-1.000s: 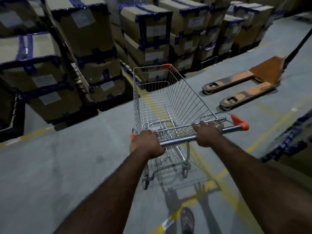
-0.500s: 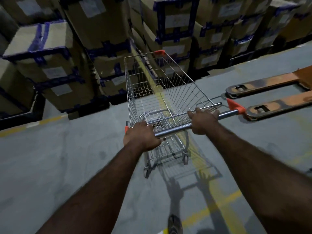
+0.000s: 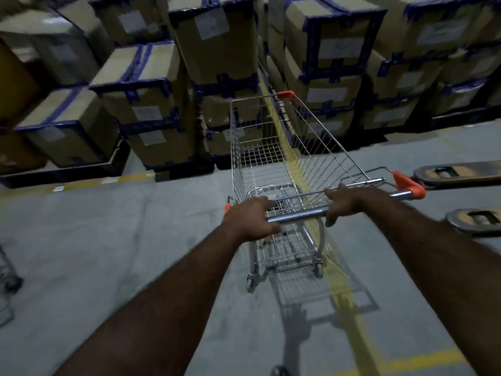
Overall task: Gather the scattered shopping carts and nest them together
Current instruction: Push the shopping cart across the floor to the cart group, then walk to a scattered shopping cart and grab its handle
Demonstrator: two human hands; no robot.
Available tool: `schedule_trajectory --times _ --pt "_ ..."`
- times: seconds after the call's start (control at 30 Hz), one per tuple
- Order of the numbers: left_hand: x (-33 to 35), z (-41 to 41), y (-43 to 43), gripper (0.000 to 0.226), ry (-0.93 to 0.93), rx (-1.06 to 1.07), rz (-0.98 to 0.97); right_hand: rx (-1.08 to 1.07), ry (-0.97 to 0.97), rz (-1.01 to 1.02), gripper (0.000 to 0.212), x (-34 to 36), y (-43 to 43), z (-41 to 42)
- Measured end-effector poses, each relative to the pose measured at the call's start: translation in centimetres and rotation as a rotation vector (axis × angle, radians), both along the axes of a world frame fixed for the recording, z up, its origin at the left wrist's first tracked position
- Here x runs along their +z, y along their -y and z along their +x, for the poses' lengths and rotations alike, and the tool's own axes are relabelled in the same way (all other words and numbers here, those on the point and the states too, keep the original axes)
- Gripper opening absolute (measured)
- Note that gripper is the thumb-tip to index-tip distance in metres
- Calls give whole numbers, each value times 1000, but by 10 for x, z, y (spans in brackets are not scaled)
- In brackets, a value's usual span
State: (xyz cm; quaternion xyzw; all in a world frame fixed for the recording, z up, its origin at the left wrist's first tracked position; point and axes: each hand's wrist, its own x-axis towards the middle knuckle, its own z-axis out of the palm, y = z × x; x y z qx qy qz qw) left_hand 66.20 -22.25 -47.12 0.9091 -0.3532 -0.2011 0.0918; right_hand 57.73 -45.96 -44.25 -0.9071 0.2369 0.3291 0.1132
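A silver wire shopping cart (image 3: 273,161) with orange corner caps stands on the grey floor in front of me, its basket empty. My left hand (image 3: 250,217) grips the left end of the chrome handle bar (image 3: 298,214). My right hand (image 3: 345,203) grips the bar further right, short of the orange end cap (image 3: 409,184). The cart's nose points at the stacked boxes. Part of another wire cart (image 3: 6,275) shows at the far left edge.
Stacks of cardboard boxes (image 3: 151,104) with blue tape stand on black pallets close ahead, across the whole width. The two forks of an orange pallet jack (image 3: 461,172) lie on the floor at the right. A yellow floor line (image 3: 339,280) runs under the cart.
The cart and my view have swung left. The boxes are closer, the pallet jack has slid to the right edge, and another cart has come into view at the left.
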Motion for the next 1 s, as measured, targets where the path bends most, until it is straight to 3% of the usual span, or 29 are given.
schedule_trajectory --times 0.07,0.13,0.27,0.4,0.7,1.0 --pt "6 -1 -6 82 -71 46 -120 -41 22 264 71 21 -4 8" --pt "10 -4 -14 73 -56 56 -157 -61 141 367 70 29 -19 19" --pt "23 -12 -46 53 40 108 -175 49 321 223 83 24 -77 43" --pt "48 -17 -115 59 124 236 -120 275 410 80 79 25 -156 56" --pt "96 -95 -388 66 327 614 -25 789 492 43 70 73 -425 29" --pt "137 -284 -660 65 444 1082 134 1335 672 248 67 108 -740 -71"
